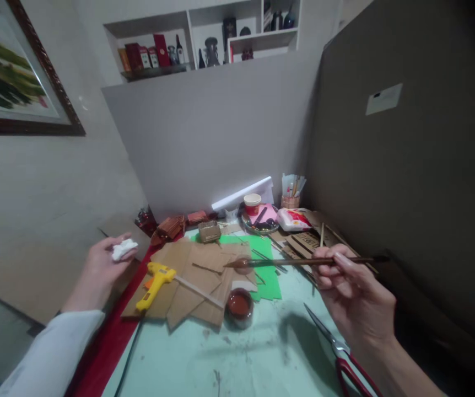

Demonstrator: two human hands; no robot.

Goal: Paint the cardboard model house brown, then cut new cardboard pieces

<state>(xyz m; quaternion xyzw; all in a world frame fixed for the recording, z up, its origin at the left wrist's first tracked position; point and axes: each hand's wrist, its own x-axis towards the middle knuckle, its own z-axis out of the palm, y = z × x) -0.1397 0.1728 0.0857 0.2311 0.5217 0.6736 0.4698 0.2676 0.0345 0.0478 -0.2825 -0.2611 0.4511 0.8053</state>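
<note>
My right hand (355, 289) is closed round the dark handle of a paintbrush (287, 262), held level with its brown-stained bristles pointing left. Below the bristles stands a small round jar (239, 307) of reddish-brown liquid. At the left, off the table's edge, my left hand (105, 267) grips a crumpled white tissue (124, 250). Between the hands lie flat pieces of brown cardboard (196, 298), with a yellow glue gun (156, 284) on top and its clear glue stick pointing right. Red-handled scissors (339, 347) rest under my right wrist.
Green paper (268, 275) lies on the pale green tabletop (221, 364). Behind are a small cardboard box (209, 231), reddish-brown painted pieces (170, 227), a round tray with a paper cup (252, 204), a white-and-red packet (293, 219) and a pen holder (291, 201). Grey panels (221, 132) stand behind and right.
</note>
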